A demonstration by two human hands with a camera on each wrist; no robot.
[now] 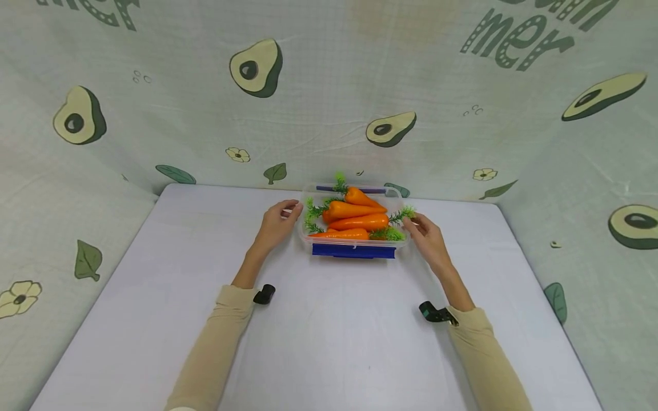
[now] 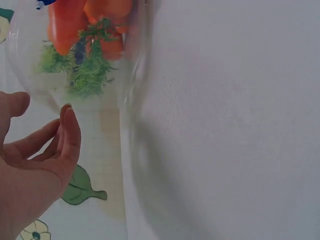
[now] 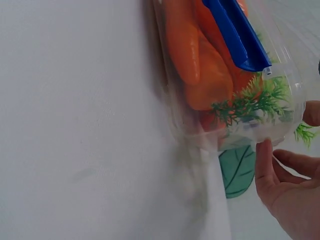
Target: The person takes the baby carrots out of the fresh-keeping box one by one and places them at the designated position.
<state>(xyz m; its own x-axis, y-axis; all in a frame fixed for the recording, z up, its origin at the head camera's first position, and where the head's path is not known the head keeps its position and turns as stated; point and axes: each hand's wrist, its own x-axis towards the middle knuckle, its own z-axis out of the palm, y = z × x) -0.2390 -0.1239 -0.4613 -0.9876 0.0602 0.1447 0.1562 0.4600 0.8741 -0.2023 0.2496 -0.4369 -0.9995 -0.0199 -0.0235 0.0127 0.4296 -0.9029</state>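
Note:
A clear plastic food container [image 1: 303, 225] with blue side latches [image 1: 353, 251] stands near the table's back edge, full of several orange toy carrots [image 1: 360, 221] with green leafy tops [image 1: 388, 233]. At its left end my left hand [image 1: 276, 224] holds it between thumb and fingertips, right at the rim. My right hand [image 1: 426, 237] grips the opposite end, thumb by the upper rim and a fingertip against the wall in the right wrist view. One leafy top pokes out over the rim beside the right thumb. No lid covers the container.
A white table [image 1: 349, 337] lies under both forearms. Behind it and at both sides hangs a pale cloth [image 1: 319, 80] printed with avocados, leaves and flowers. Small black wrist cameras [image 1: 264, 294] sit at the sleeve cuffs.

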